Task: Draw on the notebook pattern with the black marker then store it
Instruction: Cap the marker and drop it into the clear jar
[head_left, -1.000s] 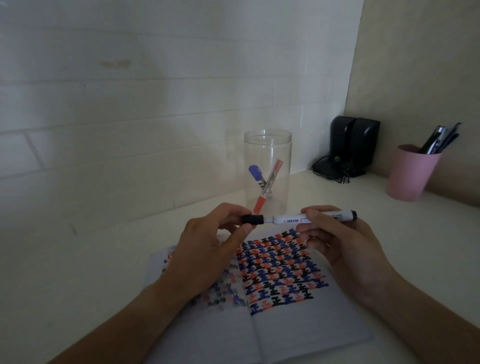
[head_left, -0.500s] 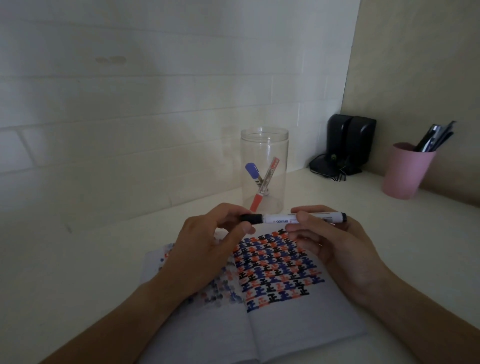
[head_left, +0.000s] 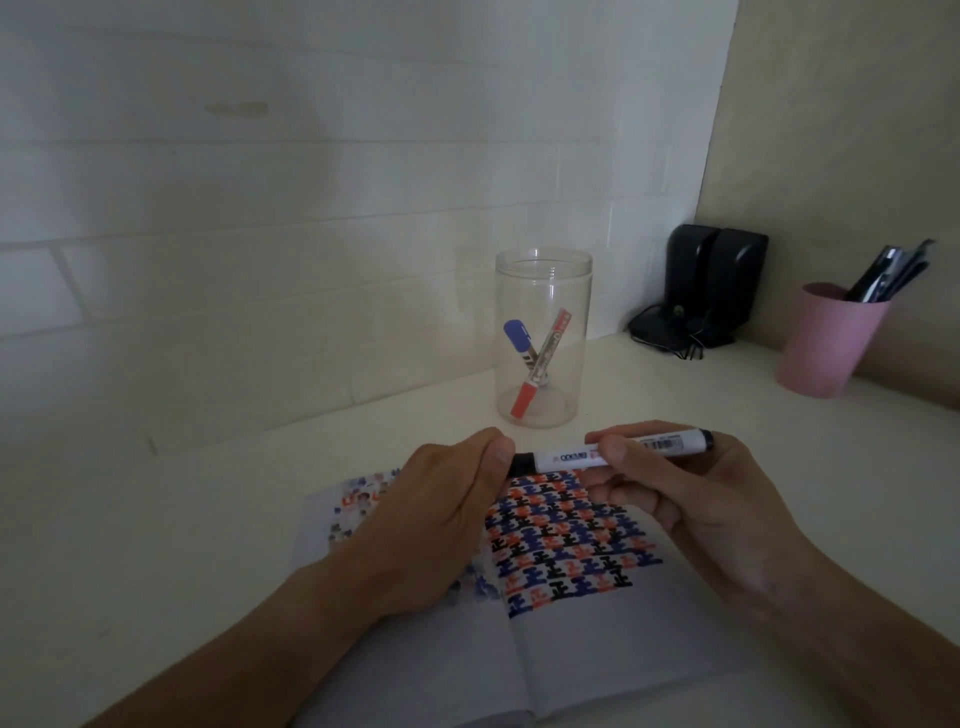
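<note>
The black marker (head_left: 566, 459), white-barrelled with a black cap, lies level in the air above the open notebook (head_left: 597, 644). My right hand (head_left: 691, 514) grips its barrel. My left hand (head_left: 441, 519) pinches the black cap at the marker's left end; the cap sits against the barrel. The notebook's right page carries a dense pattern (head_left: 566, 540) of blue, orange and black shapes, partly hidden by both hands. Behind the marker stands a clear plastic jar (head_left: 543, 291) with no lid, holding a blue marker (head_left: 519, 340) and a red marker (head_left: 540, 364) crossed inside.
A pink cup (head_left: 826, 343) holding several pens stands at the right by the side wall. Two black speakers (head_left: 717, 280) with cables sit in the back corner. The white brick wall runs close behind the jar. The desk top (head_left: 156, 519) is pale.
My left thumb and fingers have closed further over the cap end, so less of the black cap shows. Both hands and the marker stay in about the same place.
</note>
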